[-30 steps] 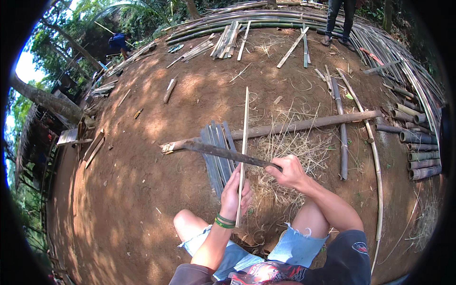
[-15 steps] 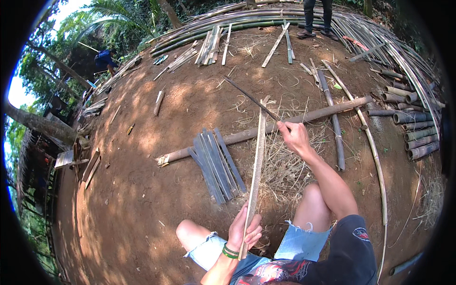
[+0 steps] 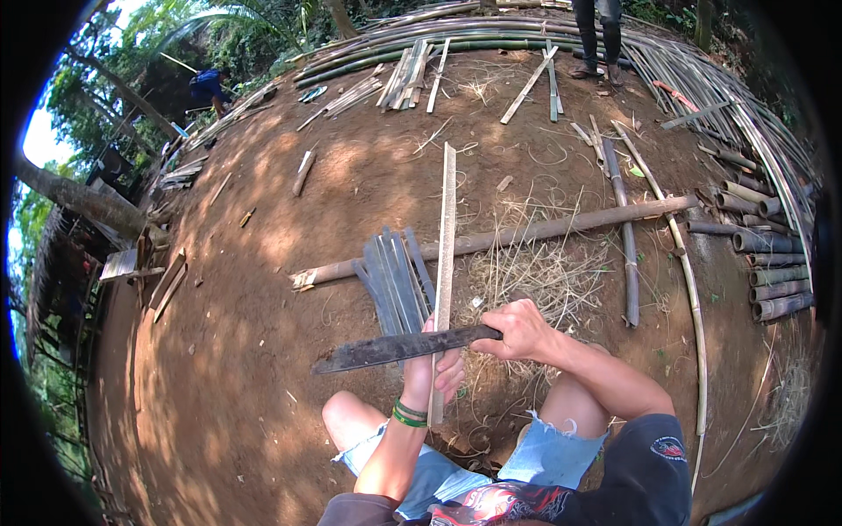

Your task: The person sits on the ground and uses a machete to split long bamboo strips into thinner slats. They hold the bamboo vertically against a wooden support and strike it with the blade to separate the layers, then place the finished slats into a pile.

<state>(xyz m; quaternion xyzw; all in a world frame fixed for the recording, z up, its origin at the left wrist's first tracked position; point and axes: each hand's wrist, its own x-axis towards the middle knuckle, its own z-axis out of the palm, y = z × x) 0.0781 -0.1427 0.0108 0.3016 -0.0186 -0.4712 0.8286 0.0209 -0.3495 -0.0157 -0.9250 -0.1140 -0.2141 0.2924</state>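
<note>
My left hand (image 3: 418, 379) is closed around the lower part of a long pale bamboo strip (image 3: 447, 228), which points away from me. In my right hand (image 3: 524, 331) is the handle of a machete (image 3: 377, 351). Its dark, worn blade lies crosswise over the strip and hides part of my left hand, with the tip pointing left. Whether the edge touches the strip I cannot tell. Just beyond my hands, a bundle of dark split bamboo slats (image 3: 392, 272) leans on a bamboo pole (image 3: 561, 226) lying on the ground.
Pale shavings (image 3: 535, 280) are heaped right of the slats. A dark pole (image 3: 628, 254) and a long thin pole (image 3: 688, 289) lie at the right, near stacked bamboo lengths (image 3: 781, 279). Another person stands at the far right; someone in blue (image 3: 209, 86) bends at the far left.
My right hand has drawn the machete back toward me, and the blade has swung from pointing away to pointing left. The bamboo strip has become more upright in view and my left hand has risen slightly.
</note>
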